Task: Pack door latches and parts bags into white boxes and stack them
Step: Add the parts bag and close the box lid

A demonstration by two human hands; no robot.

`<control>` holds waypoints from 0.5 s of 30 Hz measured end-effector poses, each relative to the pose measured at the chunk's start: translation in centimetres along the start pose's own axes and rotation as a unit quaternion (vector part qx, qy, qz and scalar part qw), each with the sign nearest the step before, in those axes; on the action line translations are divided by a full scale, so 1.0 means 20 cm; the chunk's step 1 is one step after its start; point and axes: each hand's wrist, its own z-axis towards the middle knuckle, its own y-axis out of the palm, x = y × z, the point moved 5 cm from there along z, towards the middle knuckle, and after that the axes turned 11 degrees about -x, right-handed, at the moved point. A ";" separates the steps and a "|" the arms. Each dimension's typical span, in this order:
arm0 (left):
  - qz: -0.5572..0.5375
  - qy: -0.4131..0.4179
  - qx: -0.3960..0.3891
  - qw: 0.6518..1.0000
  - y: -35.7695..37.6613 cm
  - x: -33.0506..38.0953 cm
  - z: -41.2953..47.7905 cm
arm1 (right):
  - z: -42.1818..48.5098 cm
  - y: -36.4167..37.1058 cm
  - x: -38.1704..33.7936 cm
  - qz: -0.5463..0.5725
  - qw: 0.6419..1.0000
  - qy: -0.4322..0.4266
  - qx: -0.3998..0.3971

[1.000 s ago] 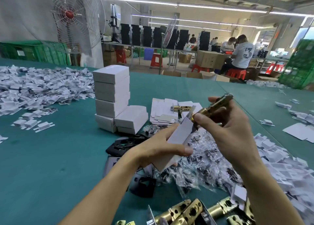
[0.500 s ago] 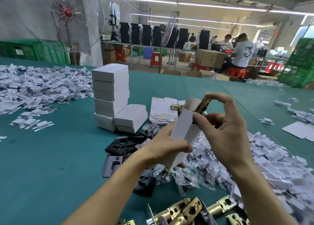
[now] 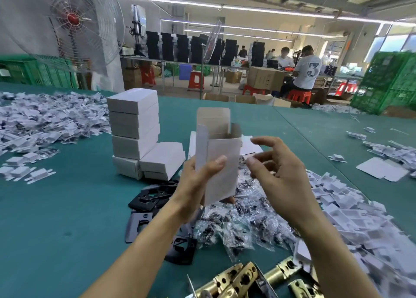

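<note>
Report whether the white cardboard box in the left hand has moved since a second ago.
Yes. The white cardboard box rose and swung upright; its open top now reaches level with the upper stacked white boxes.

Shows a teal worktop [image 3: 56,219] carrying a tall stack of white boxes [image 3: 135,126] left of centre, black plates [image 3: 150,198] just in front, clear parts bags [image 3: 247,221] heaped beside those, and brass latches [image 3: 236,279] at the near edge. Finds white card inserts [image 3: 351,219] piled along the right and far left, and flat box blanks [image 3: 380,171] far right.
</note>
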 end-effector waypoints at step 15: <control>0.023 0.028 0.026 0.999 -0.01 0.00 0.01 | -0.20 -0.50 0.59 -0.422 0.764 0.434 -0.222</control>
